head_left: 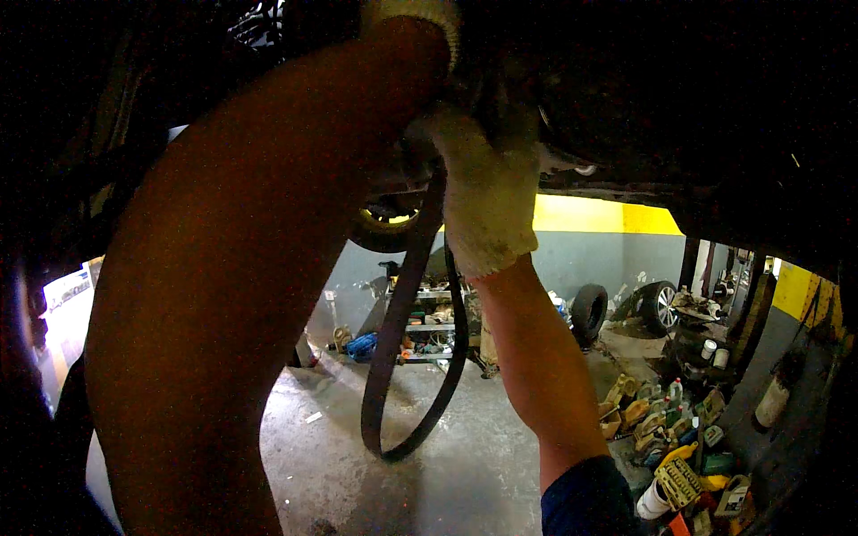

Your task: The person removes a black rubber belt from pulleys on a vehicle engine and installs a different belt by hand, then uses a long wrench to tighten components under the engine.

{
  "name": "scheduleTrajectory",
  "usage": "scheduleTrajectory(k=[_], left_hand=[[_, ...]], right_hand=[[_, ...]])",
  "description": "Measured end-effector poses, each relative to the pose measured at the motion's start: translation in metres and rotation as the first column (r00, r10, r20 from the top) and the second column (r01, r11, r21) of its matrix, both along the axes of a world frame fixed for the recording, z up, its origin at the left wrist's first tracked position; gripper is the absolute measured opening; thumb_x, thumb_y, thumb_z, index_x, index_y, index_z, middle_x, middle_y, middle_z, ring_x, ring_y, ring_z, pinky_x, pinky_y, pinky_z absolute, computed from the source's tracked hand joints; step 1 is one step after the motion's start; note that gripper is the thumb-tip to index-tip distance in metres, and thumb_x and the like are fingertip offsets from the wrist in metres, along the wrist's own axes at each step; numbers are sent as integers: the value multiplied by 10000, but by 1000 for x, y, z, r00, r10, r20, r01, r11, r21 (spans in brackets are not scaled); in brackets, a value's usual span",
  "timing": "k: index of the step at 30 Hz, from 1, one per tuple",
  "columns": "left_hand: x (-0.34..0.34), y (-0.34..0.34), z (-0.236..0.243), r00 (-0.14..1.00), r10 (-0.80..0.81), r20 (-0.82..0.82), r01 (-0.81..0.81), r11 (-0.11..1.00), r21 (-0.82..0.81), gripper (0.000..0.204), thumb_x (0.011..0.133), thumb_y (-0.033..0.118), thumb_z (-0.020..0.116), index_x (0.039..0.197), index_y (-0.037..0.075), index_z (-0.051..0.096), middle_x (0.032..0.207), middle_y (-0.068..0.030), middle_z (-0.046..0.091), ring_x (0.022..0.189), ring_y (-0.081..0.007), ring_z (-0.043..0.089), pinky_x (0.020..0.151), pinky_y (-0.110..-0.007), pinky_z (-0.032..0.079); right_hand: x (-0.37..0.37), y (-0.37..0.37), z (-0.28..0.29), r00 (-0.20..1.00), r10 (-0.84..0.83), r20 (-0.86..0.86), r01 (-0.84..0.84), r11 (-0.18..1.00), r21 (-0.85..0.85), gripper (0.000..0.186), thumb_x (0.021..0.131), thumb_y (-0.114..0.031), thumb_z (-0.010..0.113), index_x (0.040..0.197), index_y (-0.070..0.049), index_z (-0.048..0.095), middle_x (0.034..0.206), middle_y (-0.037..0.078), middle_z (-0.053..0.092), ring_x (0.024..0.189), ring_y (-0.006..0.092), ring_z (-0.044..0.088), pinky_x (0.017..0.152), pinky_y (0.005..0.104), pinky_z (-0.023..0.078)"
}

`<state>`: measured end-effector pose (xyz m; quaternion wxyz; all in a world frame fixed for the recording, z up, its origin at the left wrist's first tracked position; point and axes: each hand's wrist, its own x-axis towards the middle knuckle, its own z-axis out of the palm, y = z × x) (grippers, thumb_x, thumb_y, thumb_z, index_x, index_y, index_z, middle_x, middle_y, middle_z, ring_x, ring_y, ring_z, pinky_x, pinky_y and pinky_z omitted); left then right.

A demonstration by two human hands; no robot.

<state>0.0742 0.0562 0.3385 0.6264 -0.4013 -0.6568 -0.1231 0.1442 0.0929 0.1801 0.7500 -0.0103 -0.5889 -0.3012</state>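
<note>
A black drive belt (374, 375) hangs in a long loop from the dark underside of a vehicle (679, 107). My right hand (492, 196), in a pale knit work glove, reaches up directly beside the belt's upper part. Its fingers fade into shadow, so whether they grip the belt or a part above it is unclear. My left forearm crosses close in front and rises to the top edge. Only the glove cuff and a bit of my left hand (411, 12) show there; its fingers are out of sight.
Vehicle parts surround my arms overhead. Below lies a concrete floor (331, 456). Tyres (589, 310) lean by the grey and yellow wall (572, 255). A metal shelf (431, 328) stands behind the belt. Several bottles and jugs (657, 420), with an open socket set (679, 480), crowd the right.
</note>
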Motion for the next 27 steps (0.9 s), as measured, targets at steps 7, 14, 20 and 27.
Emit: scheduleTrajectory(k=[7, 14, 20, 27], left_hand=[[6, 71, 34, 994, -22, 108, 24, 999, -22, 242, 942, 249, 582, 1049, 87, 727, 941, -80, 690, 729, -195, 634, 579, -379, 511], [1, 67, 43, 977, -6, 214, 9, 1000, -12, 198, 931, 255, 589, 949, 108, 721, 838, -69, 650, 682, -171, 596, 554, -363, 477], [8, 62, 47, 976, -17, 215, 23, 999, -27, 198, 926, 267, 596, 937, 114, 721, 824, -66, 646, 676, -172, 595, 554, -366, 479], [5, 57, 50, 977, -2, 211, 12, 999, -45, 198, 919, 281, 604, 922, 121, 721, 808, -63, 643, 669, -174, 594, 552, -370, 481]], right_hand=[[22, -4, -11, 822, 568, 43, -536, 796, -280, 360, 916, -239, 666, 1195, -29, 580, 1095, 59, 628, 934, 170, 577, 841, 307, 477], [17, -31, -24, 502, 862, -70, -777, 413, -475, 541, 894, -261, 706, 1323, -19, 484, 1088, 56, 614, 905, 129, 562, 802, 274, 482], [2, -12, -23, 669, 743, -28, -689, 605, -400, 480, 880, -94, 571, 1337, -17, 449, 1097, 69, 621, 917, 154, 584, 806, 302, 500], [-19, 6, -9, 944, 294, -149, -314, 940, -132, 420, 844, -49, 459, 1261, -6, 464, 1104, 211, 598, 977, 388, 587, 916, 435, 467]])
